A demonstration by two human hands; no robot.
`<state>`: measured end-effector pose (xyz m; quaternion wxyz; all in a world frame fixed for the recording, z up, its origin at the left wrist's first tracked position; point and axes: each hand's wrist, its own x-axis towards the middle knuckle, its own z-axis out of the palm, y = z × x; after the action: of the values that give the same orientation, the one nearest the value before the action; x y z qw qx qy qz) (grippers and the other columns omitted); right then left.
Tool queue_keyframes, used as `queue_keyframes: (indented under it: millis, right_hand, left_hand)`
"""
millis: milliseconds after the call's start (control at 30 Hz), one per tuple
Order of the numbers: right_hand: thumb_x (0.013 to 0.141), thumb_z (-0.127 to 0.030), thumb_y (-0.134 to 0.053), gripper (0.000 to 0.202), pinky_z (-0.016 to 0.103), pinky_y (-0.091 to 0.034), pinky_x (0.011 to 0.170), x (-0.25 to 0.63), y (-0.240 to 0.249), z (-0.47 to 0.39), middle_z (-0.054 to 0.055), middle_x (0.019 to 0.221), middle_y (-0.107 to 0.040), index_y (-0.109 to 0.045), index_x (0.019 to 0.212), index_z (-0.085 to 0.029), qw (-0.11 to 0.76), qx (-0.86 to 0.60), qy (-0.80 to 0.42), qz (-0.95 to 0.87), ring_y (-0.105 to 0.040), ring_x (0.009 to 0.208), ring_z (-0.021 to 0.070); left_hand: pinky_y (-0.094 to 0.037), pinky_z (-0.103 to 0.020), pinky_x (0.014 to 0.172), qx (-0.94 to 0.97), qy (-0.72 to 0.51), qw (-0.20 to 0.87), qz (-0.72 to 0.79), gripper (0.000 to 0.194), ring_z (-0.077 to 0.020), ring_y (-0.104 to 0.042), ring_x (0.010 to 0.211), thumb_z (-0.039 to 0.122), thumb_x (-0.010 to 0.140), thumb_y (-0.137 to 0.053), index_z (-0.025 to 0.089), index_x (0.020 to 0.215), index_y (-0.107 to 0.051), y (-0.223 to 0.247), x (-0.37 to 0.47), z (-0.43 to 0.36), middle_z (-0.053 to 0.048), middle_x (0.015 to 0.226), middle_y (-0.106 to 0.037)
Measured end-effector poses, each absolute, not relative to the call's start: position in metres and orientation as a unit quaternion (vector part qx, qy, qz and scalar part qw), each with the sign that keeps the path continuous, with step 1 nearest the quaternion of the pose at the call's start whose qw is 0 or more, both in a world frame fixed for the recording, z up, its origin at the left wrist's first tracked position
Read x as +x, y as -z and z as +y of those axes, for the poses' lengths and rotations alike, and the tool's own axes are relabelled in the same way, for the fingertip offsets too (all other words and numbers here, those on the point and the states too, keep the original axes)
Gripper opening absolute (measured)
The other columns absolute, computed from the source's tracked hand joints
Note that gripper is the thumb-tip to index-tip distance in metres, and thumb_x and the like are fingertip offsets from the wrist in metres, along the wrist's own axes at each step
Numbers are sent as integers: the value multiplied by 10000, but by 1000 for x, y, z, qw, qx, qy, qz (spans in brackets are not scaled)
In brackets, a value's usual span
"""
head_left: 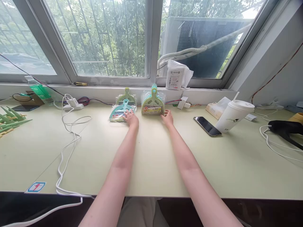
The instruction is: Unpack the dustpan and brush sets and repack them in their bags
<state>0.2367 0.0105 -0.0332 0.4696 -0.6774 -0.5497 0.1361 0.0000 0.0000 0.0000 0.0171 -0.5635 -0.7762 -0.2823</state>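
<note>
Against the wall at the back of the table, two groups of small dustpan-and-brush sets lean in clear plastic wrap. A blue dustpan set [117,113] is in front on the left, with a green dustpan set [127,94] behind it. My left hand [131,119] rests on the lower right part of the blue set, fingers spread. To the right stands another green dustpan set [152,104], with blue edges showing behind it. My right hand [168,118] is at its lower right edge, fingers apart and slightly bent; whether they touch it is hard to tell.
White cables [75,138] run across the table's left side near a power strip [74,106]. Green pointed pieces [11,119] lie far left. On the right are a phone [207,126], a white cup with a straw [234,116] and a tissue pack [216,108].
</note>
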Motion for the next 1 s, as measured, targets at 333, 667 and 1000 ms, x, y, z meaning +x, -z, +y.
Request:
queue_keyframes:
  millis: [333, 667, 1000]
  right_hand:
    - [794, -336, -652, 504, 420, -420, 997, 233, 33, -4, 122, 1296, -590, -455, 1247, -237, 428, -696, -107, -567, -540, 1218, 280]
    - [823, -351, -591, 650, 466, -384, 1060, 226, 30, -57, 173, 1435, -456, -346, 1406, -202, 416, -708, -102, -562, -438, 1332, 310]
    - [885, -525, -538, 675, 457, -321, 1141, 192, 26, -120, 133, 1458, -505, -387, 1473, -231, 404, -587, -247, -657, -495, 1330, 283]
  left_hand:
    - [-218, -663, 1146, -588, 220, 16, -778, 609, -351, -243, 1487, 54, 899, -317, 192, 1480, -437, 5, -15, -49, -159, 1592, -313]
    - [-194, -694, 1139, -605, 178, 25, -775, 683, -358, -242, 1486, -36, 870, -259, 183, 1499, -410, 1, -13, -107, -159, 1598, -289]
    - [-79, -523, 1244, -719, 389, 36, -575, 669, -235, -326, 1469, -5, 892, -259, 194, 1520, -372, -11, 3, -137, -92, 1554, -399]
